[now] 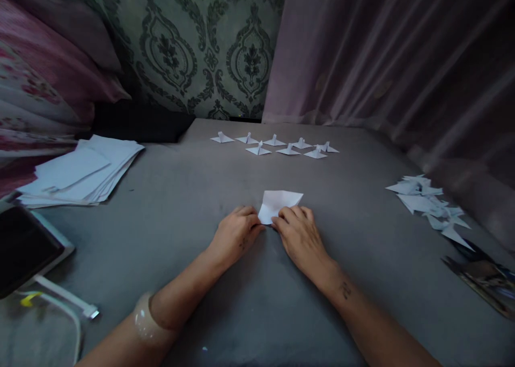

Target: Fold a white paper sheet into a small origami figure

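One small, bent piece of white paper (280, 204) is held between your left hand (238, 232) and your right hand (300, 235), low over the grey, flat-topped counter (181, 195). Your left finger and thumb pinch its near left corner; your right fingers close on the near edge, just beside them, with the other knuckles curled against its right side. Most of the paper lies beyond your fingertips, its far right corner sticking out to a point.

The step in hand looks like lining up a fold along that near edge — the next move calls for matched edges, then a firm press to set the crease. Well beyond your hands stand eight small, pointed, white folded-paper pieces (288, 151).
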{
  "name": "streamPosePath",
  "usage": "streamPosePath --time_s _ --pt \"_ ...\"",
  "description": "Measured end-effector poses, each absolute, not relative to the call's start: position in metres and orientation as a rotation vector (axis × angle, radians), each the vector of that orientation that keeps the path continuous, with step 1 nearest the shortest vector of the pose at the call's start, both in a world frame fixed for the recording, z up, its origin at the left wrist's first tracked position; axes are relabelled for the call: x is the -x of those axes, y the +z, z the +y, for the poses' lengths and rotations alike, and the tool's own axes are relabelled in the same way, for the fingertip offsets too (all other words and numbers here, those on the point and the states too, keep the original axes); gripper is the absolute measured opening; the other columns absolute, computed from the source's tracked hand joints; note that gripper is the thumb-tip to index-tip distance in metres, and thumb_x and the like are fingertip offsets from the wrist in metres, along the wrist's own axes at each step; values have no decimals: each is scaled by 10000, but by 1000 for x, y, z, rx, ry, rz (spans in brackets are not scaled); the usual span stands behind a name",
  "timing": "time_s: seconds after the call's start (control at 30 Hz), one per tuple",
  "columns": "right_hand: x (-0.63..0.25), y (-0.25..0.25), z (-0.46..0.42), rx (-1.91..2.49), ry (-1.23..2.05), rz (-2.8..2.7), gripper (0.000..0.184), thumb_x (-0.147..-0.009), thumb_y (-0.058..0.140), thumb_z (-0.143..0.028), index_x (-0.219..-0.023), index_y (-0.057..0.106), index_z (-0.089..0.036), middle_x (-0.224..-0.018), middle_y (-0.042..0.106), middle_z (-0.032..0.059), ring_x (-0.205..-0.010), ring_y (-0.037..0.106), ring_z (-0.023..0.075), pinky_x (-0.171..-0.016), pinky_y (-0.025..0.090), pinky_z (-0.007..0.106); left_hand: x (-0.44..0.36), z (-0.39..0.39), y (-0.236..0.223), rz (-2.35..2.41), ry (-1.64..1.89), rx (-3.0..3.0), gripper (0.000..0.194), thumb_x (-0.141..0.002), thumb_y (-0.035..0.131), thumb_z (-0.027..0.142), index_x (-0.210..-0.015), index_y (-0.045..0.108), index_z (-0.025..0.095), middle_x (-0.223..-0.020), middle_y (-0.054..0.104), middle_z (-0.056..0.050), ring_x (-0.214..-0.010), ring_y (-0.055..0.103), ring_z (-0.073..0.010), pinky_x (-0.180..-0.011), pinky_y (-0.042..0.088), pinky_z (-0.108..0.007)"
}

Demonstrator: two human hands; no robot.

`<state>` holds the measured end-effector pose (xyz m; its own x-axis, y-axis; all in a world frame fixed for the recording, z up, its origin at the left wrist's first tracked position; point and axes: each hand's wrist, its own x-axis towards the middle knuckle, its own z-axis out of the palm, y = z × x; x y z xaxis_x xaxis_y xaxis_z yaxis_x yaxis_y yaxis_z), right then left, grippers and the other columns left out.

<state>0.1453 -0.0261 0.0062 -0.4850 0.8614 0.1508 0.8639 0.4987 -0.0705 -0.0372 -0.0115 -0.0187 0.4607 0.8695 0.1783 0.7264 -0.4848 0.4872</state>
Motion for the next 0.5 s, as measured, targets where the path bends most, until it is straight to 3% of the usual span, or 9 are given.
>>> streamPosePath --time_s 0.5 --pt "-136 36 13 1729 334 -2692 207 -889 530 -257 -826 719 -199 -870 703 62 -899 583 197 -799 324 316 35 -7 -36 1484 721 -2167 186 -887 503 241 -867 673 168 -885 586 -74 -851 527 -209 -784 445 -350"
